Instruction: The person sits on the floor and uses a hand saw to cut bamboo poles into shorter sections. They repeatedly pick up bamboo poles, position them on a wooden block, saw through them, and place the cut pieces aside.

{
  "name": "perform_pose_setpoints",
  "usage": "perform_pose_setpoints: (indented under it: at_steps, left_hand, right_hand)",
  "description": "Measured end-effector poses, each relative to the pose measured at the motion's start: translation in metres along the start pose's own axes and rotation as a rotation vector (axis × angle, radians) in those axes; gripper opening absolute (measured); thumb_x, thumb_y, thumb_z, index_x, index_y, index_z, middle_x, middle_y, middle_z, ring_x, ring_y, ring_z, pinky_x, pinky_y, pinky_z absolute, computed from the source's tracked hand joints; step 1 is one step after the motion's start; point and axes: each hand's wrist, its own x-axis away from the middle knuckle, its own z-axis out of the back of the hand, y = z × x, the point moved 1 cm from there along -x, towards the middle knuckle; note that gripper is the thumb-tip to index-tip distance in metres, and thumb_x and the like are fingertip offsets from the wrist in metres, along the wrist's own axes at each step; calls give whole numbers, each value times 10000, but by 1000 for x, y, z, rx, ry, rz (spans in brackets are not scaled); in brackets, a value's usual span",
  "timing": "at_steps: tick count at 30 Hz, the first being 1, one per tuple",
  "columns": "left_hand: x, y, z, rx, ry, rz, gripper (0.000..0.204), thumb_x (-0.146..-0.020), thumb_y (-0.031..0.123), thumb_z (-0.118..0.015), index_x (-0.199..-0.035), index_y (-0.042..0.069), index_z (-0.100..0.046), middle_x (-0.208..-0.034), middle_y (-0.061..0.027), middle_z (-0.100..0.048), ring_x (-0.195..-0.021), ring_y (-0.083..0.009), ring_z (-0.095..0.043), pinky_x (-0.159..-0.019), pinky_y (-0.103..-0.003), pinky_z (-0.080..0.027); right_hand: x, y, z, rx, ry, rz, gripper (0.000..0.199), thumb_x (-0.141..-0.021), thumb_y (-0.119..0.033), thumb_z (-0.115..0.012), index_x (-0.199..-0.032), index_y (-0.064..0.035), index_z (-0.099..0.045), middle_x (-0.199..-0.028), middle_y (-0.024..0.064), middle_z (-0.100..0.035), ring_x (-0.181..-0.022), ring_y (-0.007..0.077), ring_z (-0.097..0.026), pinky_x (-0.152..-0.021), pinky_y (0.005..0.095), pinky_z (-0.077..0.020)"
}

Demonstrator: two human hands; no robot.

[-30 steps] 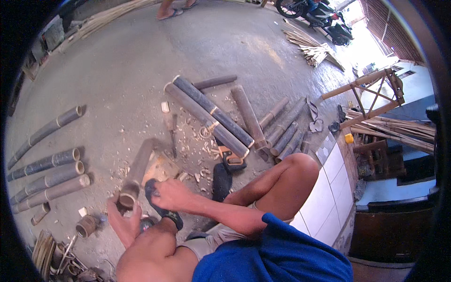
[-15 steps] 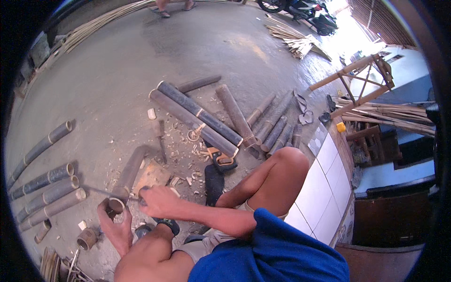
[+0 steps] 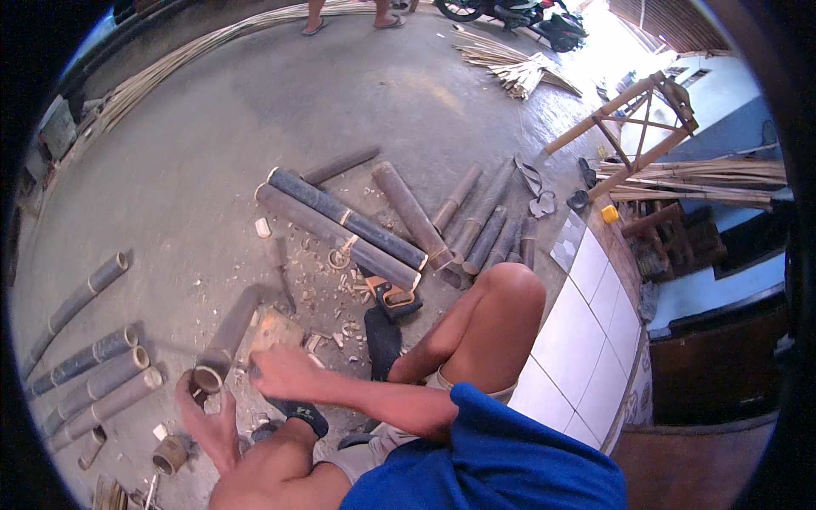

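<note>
My left hand (image 3: pixel 211 421) is wrapped round the near end of a dark bamboo tube (image 3: pixel 228 337), whose hollow opening faces me. The tube slants away from me, its far end beside a wooden block (image 3: pixel 274 330). Just right of the opening, my right hand (image 3: pixel 289 374) is closed round the handle of a long-bladed knife (image 3: pixel 253 371). The blade reaches left past the tube and is smeared by motion. Pale shavings lie around the block, and a tool with a wooden handle (image 3: pixel 279 263) rests beyond it.
Two long bamboo tubes (image 3: pixel 340 234) lie ahead, with an orange-handled saw (image 3: pixel 395 297) beside them. More bamboo tubes (image 3: pixel 102 374) lie at the left. A short bamboo ring (image 3: pixel 170 455) sits near my left hand. White tiles (image 3: pixel 565 357) edge the right. Another person's feet (image 3: pixel 387 21) stand far off.
The view has shifted a little, and the other person's feet are farther apart. The tube's opening shows more fully. The knife has moved slightly and its blade is now blurred.
</note>
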Motion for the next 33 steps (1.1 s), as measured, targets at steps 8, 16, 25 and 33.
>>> perform_pose_setpoints:
  at_steps: [8,16,25,33]
  left_hand:
    - [11,8,-7,87,0,-7,622,-740,27,-718,-1327,4,-517,-1229,-175,-587,-1118,-296,-598,-980,-394,-491]
    - [8,1,-8,-2,-18,-164,634,-733,-46,-695,-1337,-1,-506,-1337,-201,-541,-1228,-336,-558,-1027,-412,-464]
    - [5,2,-9,84,-53,-239,652,-743,2,-752,-1358,7,-536,-1375,-206,-537,-1259,-343,-546,-1054,-411,-446]
    - [4,17,-10,2,-90,-280,612,-715,-8,-760,-1299,36,-581,-1316,-214,-562,-1223,-373,-571,-1035,-432,-465]
  right_hand:
    - [-3,7,1,-11,18,-30,386,-790,-292,-638,-968,41,-714,-880,327,-684,-891,494,-682,-840,546,-545]
    - [-4,11,-2,-33,74,6,369,-788,-297,-636,-954,21,-721,-870,317,-686,-879,488,-683,-824,543,-550]
    - [-4,23,-8,60,121,-92,351,-783,-273,-643,-874,60,-713,-906,307,-699,-906,459,-696,-823,528,-558]
    - [5,22,12,23,7,-44,435,-813,-368,-652,-998,20,-721,-882,315,-689,-896,475,-686,-792,537,-555]
